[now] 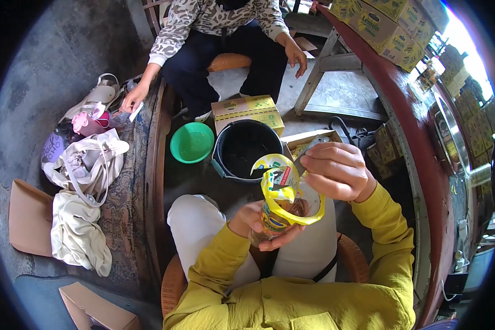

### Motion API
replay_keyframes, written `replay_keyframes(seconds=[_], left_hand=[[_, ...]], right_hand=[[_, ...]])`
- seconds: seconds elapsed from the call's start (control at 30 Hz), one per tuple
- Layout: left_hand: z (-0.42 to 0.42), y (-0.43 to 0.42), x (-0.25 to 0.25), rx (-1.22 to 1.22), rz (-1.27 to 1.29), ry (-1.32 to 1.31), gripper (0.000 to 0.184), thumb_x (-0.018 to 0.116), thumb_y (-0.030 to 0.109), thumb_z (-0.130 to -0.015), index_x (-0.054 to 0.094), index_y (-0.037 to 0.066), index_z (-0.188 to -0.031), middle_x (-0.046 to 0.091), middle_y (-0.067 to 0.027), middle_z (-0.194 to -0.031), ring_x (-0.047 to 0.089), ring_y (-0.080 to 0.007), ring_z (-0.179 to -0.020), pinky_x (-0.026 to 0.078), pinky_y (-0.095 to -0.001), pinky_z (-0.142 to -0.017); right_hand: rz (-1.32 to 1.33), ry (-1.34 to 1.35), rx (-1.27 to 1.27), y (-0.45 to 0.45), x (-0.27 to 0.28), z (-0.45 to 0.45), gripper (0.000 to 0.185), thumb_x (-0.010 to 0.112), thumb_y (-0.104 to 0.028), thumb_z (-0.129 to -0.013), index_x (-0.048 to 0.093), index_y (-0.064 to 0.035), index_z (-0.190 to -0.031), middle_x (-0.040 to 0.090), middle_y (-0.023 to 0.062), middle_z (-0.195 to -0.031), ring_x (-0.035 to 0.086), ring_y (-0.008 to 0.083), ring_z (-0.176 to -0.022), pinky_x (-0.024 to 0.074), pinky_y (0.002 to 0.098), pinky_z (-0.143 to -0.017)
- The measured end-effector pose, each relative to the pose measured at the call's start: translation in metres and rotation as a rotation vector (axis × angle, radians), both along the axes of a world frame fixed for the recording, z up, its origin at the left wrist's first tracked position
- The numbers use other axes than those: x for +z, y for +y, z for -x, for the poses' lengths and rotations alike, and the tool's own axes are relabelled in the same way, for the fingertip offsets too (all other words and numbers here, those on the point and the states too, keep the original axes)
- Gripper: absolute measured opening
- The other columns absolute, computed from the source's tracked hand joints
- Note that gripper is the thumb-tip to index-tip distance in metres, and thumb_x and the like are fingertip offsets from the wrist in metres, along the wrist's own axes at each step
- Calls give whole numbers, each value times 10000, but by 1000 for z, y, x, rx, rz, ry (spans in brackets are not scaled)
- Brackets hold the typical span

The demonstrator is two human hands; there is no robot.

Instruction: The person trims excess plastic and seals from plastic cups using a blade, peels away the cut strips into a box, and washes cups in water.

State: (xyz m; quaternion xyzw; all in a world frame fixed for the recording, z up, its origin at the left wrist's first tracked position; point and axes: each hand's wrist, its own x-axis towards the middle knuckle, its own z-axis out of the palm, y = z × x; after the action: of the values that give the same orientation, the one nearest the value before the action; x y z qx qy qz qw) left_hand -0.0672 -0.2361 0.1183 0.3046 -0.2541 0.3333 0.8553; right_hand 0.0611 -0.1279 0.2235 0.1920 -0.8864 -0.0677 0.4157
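My left hand (264, 225) is wrapped round a clear plastic cup (285, 212) with a yellow rim and printed label, held tilted above my lap. Its yellow printed lid film (278, 177) is partly peeled back and torn. Something brownish shows inside the cup. My right hand (335, 170) is closed at the cup's upper right edge, its fingers pinching a small grey, flat piece (312, 147) beside the film. What that piece is, I cannot make out. Just beyond the cup stands a black bucket (246, 148) with a dark inside.
A green basin (192, 143) sits left of the bucket, a yellow carton (247, 111) behind it. A co-worker (220, 33) sits opposite, one hand reaching toward bags (91, 159) on the left bench. Lemon cartons (377, 27) stand on the red-edged table (393, 99) at right.
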Motion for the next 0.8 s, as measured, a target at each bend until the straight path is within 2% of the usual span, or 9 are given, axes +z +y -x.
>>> replay_keyframes(seconds=[0.07, 0.17, 0.3, 0.37, 0.47, 0.57, 0.67, 0.7, 0.8], left_hand=[[-2, 2, -6, 42, -21, -39, 640, 673, 219, -649, 326, -91, -1089, 515, -149, -703, 508, -147, -443, 414, -205, -360], [3, -4, -6, 96, 65, 26, 644, 668, 229, -654, 331, -94, -1098, 511, -152, -701, 506, -147, -441, 412, -210, -357], [6, -4, -7, 119, 125, 42, 658, 673, 233, -654, 325, -100, -1103, 507, -166, -716, 510, -155, -449, 429, -221, -367], [8, -4, -9, 106, 220, 65, 693, 688, 199, -605, 314, -96, -1109, 512, -167, -706, 513, -168, -441, 433, -227, -360], [10, 1, -18, 70, 266, 50, 697, 676, 147, -594, 292, -59, -1139, 495, -178, -760, 513, -189, -445, 450, -239, -368], [9, 5, -23, 66, 263, -2, 738, 660, 125, -619, 243, -40, -1206, 471, -189, -816, 529, -194, -467, 489, -245, -403], [10, 5, -21, 146, 297, -9, 797, 671, 121, -609, 209, -32, -1240, 462, -203, -833, 549, -202, -494, 510, -242, -425], [11, 3, -20, 183, 353, -13, 792, 678, 115, -597, 222, -20, -1231, 441, -218, -872, 567, -220, -524, 521, -247, -439], [14, 4, -16, 310, 402, 2, 790, 706, 134, -574, 260, 8, -1214, 411, -178, -887, 576, -256, -575, 537, -272, -449]], right_hand=[[-47, -66, -62, -6, 10, -1, 257, 586, -83, -561, 612, -27, -811, 556, 60, -721, 577, 176, -642, 511, 268, -588], [-21, -104, -125, -8, 6, -4, 371, 591, -88, -538, 641, -34, -902, 533, 38, -716, 558, 155, -636, 501, 255, -574], [0, -44, -147, -2, 9, -6, 316, 599, -102, -529, 645, -29, -832, 537, 45, -728, 563, 163, -661, 501, 258, -579], [34, -14, -178, 7, 12, -9, 310, 599, -89, -529, 643, -29, -830, 537, 47, -728, 563, 165, -666, 500, 258, -581], [118, 90, -339, 33, -2, -16, 245, 618, 2, -569, 639, -33, -811, 551, 53, -710, 552, 175, -626, 472, 261, -526], [280, 100, -575, 65, -33, -29, 208, 605, 36, -609, 635, -41, -800, 548, 65, -703, 533, 214, -597, 456, 284, -528], [471, 42, -718, 108, -88, -52, 230, 608, 85, -608, 637, -29, -805, 559, 94, -693, 545, 235, -622, 448, 312, -563], [494, -30, -801, 122, -110, -63, 221, 592, 78, -623, 637, -32, -808, 565, 106, -708, 553, 250, -643, 450, 328, -576], [528, -267, -1040, 163, -179, -92, 210, 540, 57, -664, 639, -41, -821, 584, 131, -756, 574, 286, -707, 458, 366, -611]])
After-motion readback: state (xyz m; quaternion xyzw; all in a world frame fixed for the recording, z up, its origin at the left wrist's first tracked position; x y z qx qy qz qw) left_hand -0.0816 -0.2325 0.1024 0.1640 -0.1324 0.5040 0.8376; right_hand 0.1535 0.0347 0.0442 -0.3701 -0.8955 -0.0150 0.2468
